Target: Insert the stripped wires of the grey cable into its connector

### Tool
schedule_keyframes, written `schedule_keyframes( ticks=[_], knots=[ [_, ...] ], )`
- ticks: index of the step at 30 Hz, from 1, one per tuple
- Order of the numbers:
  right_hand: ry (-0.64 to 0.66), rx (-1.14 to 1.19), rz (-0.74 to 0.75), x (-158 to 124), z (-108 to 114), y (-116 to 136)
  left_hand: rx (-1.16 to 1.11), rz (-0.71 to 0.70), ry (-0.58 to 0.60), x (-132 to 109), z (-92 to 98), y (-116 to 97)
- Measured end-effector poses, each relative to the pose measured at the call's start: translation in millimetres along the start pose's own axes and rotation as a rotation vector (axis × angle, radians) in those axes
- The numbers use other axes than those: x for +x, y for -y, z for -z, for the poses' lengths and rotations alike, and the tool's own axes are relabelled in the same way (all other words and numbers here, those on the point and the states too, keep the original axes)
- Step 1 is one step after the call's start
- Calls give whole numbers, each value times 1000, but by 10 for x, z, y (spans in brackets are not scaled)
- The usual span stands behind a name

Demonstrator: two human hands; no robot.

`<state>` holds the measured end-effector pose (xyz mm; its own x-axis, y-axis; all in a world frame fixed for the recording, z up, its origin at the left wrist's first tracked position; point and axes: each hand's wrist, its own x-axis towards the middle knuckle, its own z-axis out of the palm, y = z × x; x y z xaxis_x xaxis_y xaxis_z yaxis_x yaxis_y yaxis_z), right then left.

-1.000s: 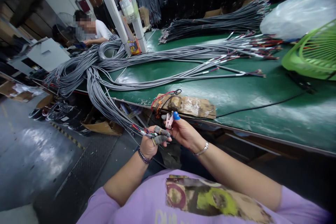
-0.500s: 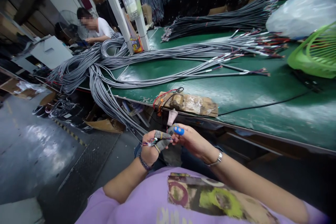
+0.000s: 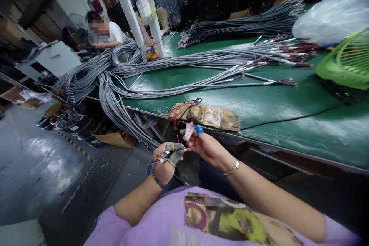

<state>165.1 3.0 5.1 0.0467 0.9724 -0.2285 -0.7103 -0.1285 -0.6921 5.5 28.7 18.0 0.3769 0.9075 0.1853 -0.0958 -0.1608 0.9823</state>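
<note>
My left hand [image 3: 165, 162], with grey covers on its finger and thumb, is closed around a grey cable's stripped end. Several thin coloured wires [image 3: 161, 157] fan out over that hand, and one tip shows at its pinched fingertips. My right hand [image 3: 209, 149] wears a blue thumb cover and a grey finger cover. Its thumb and forefinger lie on either side of a pale pink, wrapped-looking piece [image 3: 188, 132] at the bench edge. The other right fingers are curled close to the left fingertips. What the pink piece is, I cannot tell.
A worn wooden block [image 3: 213, 117] with red and black leads sits on the green bench's [image 3: 288, 111] front edge. Grey cables [image 3: 173, 91] run along the bench and drape off it. A green basket-like object [image 3: 346, 59] stands right. Another person [image 3: 108, 32] sits at the far left.
My right hand has moved up slightly, and its thumb and forefinger have spread from the wires to the sides of the pink piece. My left hand has shifted slightly left with the wires.
</note>
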Motion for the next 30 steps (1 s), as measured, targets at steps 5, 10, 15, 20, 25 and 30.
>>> schedule_keyframes(
  ticks=[5, 10, 15, 20, 25, 30],
  knots=[
    [25, -121, 125, 20, -81, 11, -19, -25, -3, 31, -72, -19],
    [28, 2, 74, 5, -107, 4, 28, -41, 37, 34, -73, -36],
    [55, 101, 73, 3, -141, 30, 56, -28, 46, 55, -87, -69],
    [29, 115, 105, 27, -149, 1, 61, 26, 60, 80, -130, -106],
    [23, 125, 109, 39, -142, -26, 53, 42, 57, 75, -139, -101],
    [14, 145, 109, 38, -136, -44, 77, 36, 67, 75, -139, -95]
  ],
)
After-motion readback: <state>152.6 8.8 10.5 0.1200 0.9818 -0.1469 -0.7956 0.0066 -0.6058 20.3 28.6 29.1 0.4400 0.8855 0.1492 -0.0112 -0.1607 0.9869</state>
